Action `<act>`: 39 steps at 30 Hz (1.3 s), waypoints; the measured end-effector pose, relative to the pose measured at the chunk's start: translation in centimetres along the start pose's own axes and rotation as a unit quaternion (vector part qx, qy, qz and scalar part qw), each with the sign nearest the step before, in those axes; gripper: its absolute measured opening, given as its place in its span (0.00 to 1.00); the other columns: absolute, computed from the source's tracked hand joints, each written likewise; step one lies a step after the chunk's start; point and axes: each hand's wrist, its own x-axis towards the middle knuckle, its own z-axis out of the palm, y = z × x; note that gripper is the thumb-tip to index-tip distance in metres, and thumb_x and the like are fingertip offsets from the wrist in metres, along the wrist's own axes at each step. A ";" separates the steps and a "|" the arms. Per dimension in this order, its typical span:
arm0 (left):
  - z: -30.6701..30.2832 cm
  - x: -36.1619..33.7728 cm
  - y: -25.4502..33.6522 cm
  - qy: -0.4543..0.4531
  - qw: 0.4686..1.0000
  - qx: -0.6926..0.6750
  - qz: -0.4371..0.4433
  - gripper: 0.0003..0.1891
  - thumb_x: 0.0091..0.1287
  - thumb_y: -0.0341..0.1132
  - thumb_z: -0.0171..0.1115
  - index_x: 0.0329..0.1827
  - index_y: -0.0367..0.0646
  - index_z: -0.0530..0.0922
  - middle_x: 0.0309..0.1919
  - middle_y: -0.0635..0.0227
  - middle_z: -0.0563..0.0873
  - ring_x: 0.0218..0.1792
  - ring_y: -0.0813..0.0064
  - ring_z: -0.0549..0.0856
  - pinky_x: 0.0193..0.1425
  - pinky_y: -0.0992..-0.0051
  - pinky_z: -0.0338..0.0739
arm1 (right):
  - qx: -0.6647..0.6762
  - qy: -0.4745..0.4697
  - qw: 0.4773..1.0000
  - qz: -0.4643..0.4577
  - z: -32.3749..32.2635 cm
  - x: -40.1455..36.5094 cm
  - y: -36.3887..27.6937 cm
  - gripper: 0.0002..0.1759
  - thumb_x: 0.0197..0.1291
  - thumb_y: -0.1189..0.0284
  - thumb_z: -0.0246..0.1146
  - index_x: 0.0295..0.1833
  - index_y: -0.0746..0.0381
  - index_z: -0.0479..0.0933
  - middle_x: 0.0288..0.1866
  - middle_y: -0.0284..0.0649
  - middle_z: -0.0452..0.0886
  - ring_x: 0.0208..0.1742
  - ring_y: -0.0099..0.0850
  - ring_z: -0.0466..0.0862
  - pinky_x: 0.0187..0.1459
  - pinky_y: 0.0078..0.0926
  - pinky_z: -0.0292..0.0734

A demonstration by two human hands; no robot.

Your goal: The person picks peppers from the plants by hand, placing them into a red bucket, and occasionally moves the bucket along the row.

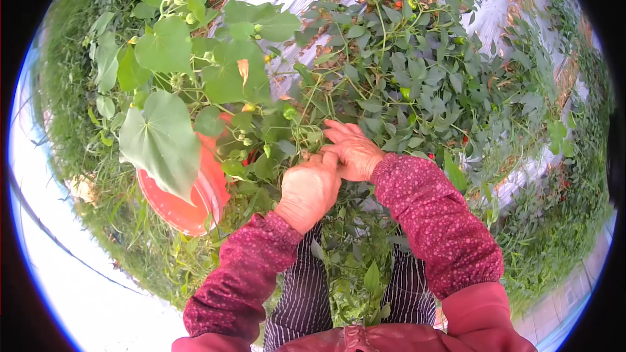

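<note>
My left hand (310, 189) is closed in the middle of the view, its fingertips pinched among thin green stems (301, 133) of a pepper plant. What lies between those fingertips is mostly hidden. My right hand (355, 153) meets it from the right, its thumb side against the left fingertips and its other fingers bent over the foliage. Whatever it grips is covered by the fingers. Just above the hands hangs a small green pepper (289, 112). Left of them stands a red bucket (210, 179), partly covered by a broad leaf (162, 140).
A tall broad-leaved plant (166, 45) with round green pods rises at the upper left. Dense pepper plants (417, 72) with a few red fruits spread to the right. Pale plastic sheeting (482, 10) covers the ground between rows. Grass and weeds surround my legs.
</note>
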 end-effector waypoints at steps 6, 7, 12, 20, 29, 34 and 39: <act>0.2 -0.6 0.6 0.008 0.999 -0.026 -0.023 0.15 0.58 0.37 0.62 0.42 0.40 0.69 0.28 0.54 0.81 0.29 0.56 0.83 0.31 0.62 0.77 | -0.020 -0.025 0.999 -0.002 0.4 0.3 -0.3 0.21 0.45 0.71 0.65 0.50 0.53 0.78 0.61 0.41 0.70 0.73 0.44 0.55 0.68 0.42 0.59; -0.1 -0.6 0.3 0.024 0.994 -0.085 -0.061 0.15 0.58 0.37 0.62 0.43 0.40 0.69 0.28 0.53 0.81 0.29 0.55 0.83 0.32 0.61 0.77 | 0.059 -0.010 0.998 -0.002 0.8 0.4 0.2 0.23 0.44 0.69 0.64 0.51 0.54 0.77 0.61 0.42 0.70 0.73 0.45 0.55 0.69 0.45 0.52; -0.5 -0.6 -1.9 0.055 0.973 -0.197 -0.106 0.15 0.59 0.36 0.61 0.43 0.39 0.69 0.29 0.50 0.82 0.31 0.50 0.82 0.35 0.57 0.76 | 0.107 -0.023 0.994 0.001 -0.5 0.1 -0.5 0.28 0.47 0.64 0.64 0.58 0.52 0.74 0.62 0.40 0.70 0.72 0.45 0.57 0.71 0.51 0.45; -0.1 -0.4 0.0 0.022 0.999 0.010 -0.038 0.13 0.54 0.34 0.61 0.37 0.37 0.71 0.31 0.55 0.80 0.27 0.53 0.82 0.31 0.62 0.78 | 0.025 0.086 0.996 0.019 1.6 0.2 -2.2 0.17 0.49 0.64 0.61 0.48 0.52 0.77 0.52 0.35 0.77 0.65 0.40 0.67 0.63 0.46 0.63; 0.8 -3.9 0.5 -0.117 0.770 -0.621 -0.092 0.12 0.59 0.29 0.55 0.45 0.38 0.73 0.32 0.61 0.83 0.32 0.72 0.83 0.36 0.72 0.79 | -0.022 0.099 0.994 0.031 3.3 0.6 -0.4 0.15 0.56 0.63 0.54 0.44 0.59 0.77 0.45 0.42 0.80 0.54 0.39 0.76 0.69 0.42 0.54; -5.2 -2.5 -6.7 -0.010 0.739 -0.660 -0.134 0.08 0.63 0.31 0.49 0.39 0.43 0.77 0.33 0.69 0.83 0.23 0.86 0.78 0.16 0.88 0.64 | 0.092 0.120 0.988 0.019 2.5 -1.6 0.5 0.17 0.61 0.63 0.52 0.49 0.59 0.77 0.45 0.43 0.80 0.54 0.39 0.76 0.70 0.41 0.53; -4.3 3.7 -10.2 0.110 0.928 -0.344 -0.091 0.13 0.61 0.32 0.55 0.48 0.42 0.77 0.36 0.62 0.83 0.36 0.71 0.82 0.37 0.72 0.75 | 0.091 0.137 0.986 0.012 2.6 -1.5 0.5 0.16 0.61 0.63 0.53 0.47 0.61 0.79 0.42 0.43 0.81 0.53 0.39 0.76 0.70 0.41 0.52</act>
